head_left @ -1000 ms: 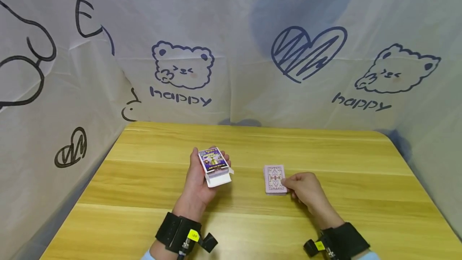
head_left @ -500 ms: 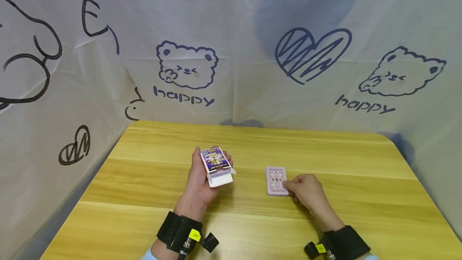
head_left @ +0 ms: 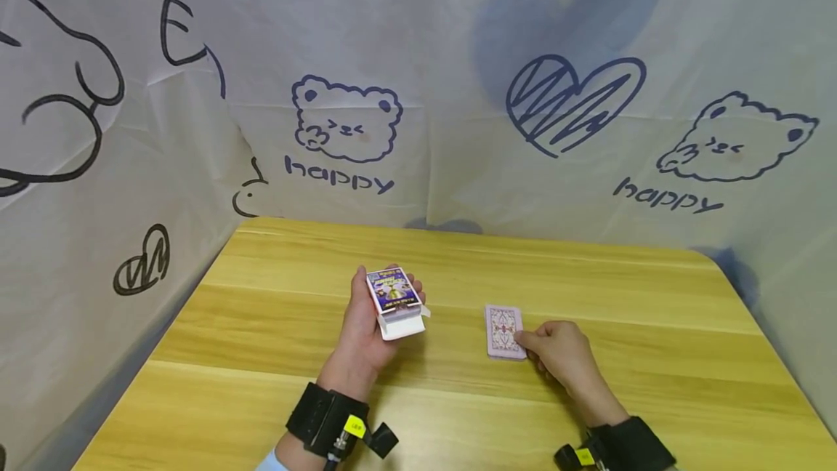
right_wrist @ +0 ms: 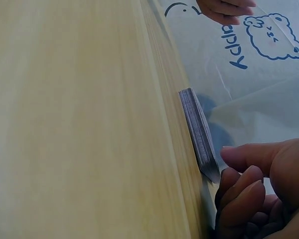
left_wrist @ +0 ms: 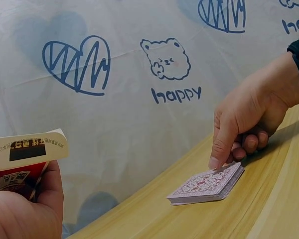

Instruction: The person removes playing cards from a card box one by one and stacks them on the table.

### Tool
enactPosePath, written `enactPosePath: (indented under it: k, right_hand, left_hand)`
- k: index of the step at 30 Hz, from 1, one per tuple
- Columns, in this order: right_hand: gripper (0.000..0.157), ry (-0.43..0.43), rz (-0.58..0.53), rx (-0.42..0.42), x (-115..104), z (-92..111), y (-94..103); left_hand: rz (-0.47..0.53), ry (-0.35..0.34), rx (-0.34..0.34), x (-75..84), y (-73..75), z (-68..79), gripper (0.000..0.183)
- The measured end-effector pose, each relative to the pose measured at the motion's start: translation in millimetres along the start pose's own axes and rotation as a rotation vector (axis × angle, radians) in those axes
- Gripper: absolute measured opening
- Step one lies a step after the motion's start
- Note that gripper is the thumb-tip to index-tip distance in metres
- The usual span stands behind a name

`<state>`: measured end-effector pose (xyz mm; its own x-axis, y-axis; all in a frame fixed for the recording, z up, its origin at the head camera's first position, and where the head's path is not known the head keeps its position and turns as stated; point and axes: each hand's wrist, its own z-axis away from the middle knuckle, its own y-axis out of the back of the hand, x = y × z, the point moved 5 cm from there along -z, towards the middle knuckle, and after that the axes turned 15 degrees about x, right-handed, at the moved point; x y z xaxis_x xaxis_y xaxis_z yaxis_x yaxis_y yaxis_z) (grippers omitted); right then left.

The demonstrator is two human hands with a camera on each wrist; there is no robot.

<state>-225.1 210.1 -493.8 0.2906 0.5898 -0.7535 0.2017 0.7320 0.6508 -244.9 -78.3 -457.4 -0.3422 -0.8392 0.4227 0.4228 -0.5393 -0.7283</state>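
Observation:
Palm up over the table's left half, my left hand (head_left: 361, 325) grips a purple playing card box (head_left: 395, 289) between thumb and fingers. The box's near end is open, its white flap (head_left: 403, 328) hangs out, and card edges show inside. To the right, a deck of playing cards (head_left: 503, 333) lies on the table, patterned backs up. My right hand (head_left: 565, 355) pinches the deck's right edge: the thumb presses on the top card, while the other fingers curl at the side. In the left wrist view the deck (left_wrist: 204, 186) is a neat, low stack.
The wooden table (head_left: 261, 391) has rounded far corners. A white cloth (head_left: 458, 166) with drawn bears and hearts hangs behind it and along the sides. Each wrist wears a black strap (head_left: 327, 420) with a small camera.
Both hands keep their holds on the card box and the deck. The whole head view has shifted slightly rightward, while hands and cards stay nearly still relative to the table.

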Motion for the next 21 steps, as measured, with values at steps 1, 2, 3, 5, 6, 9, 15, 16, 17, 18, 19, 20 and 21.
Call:
enactPosePath:
  k: [1, 2, 3, 5, 6, 9, 15, 16, 17, 18, 19, 20, 21]
  right_hand:
    - [0.033, 0.002, 0.002, 0.0, 0.0, 0.0, -0.1]
    - [0.033, 0.002, 0.001, -0.001, 0.2, 0.0, -0.2]
    - [0.034, 0.0, -0.005, -0.002, 0.3, 0.1, -0.1]
    - [0.036, -0.018, -0.021, -0.003, 1.3, 0.5, 0.4]
    - [0.036, -0.025, -0.029, -0.002, 1.7, 0.8, 0.9]
    - [0.037, -0.047, -0.057, 0.005, 1.1, 3.1, 3.8]
    - [0.03, 0.038, -0.168, 0.017, -25.1, 13.4, 7.8]
    - [0.029, 0.054, -0.198, 0.012, -32.1, 15.8, 7.2]
    - [0.027, 0.068, -0.223, 0.006, -39.2, 18.4, 6.1]
    - [0.027, 0.078, -0.249, -0.003, -46.3, 21.3, 4.7]
    - [0.026, 0.086, -0.271, -0.01, -53.4, 24.0, 3.1]
    - [0.026, 0.092, -0.296, -0.019, -60.4, 26.9, 1.2]
    - [0.026, 0.096, -0.324, -0.028, -67.3, 29.7, -1.0]
  left_hand:
    - [0.003, -0.001, -0.001, 0.1, 0.1, 0.1, 0.068]
    - [0.004, -0.004, -0.002, 0.2, 0.1, 0.2, 0.068]
    - [0.006, -0.004, 0.0, 0.1, 0.2, 0.2, 0.068]
    - [0.002, -0.006, -0.003, -0.8, -0.1, 0.1, 0.07]
    - [-0.005, -0.006, -0.007, -1.6, -0.6, 0.2, 0.071]
    - [-0.03, 0.001, -0.02, -5.4, -2.8, 0.8, 0.07]
    - [-0.066, 0.024, -0.035, -14.0, -5.5, 2.0, 0.066]
    - [-0.07, 0.023, -0.034, -14.9, -5.2, 1.8, 0.066]
    - [-0.071, 0.023, -0.035, -15.7, -4.8, 1.7, 0.066]
    - [-0.074, 0.023, -0.036, -16.5, -4.0, 1.5, 0.066]
    - [-0.076, 0.021, -0.036, -17.1, -3.4, 1.4, 0.066]
    - [-0.071, 0.025, -0.036, -17.7, -2.7, 1.4, 0.066]
    - [-0.073, 0.022, -0.039, -18.1, -2.0, 1.4, 0.066]
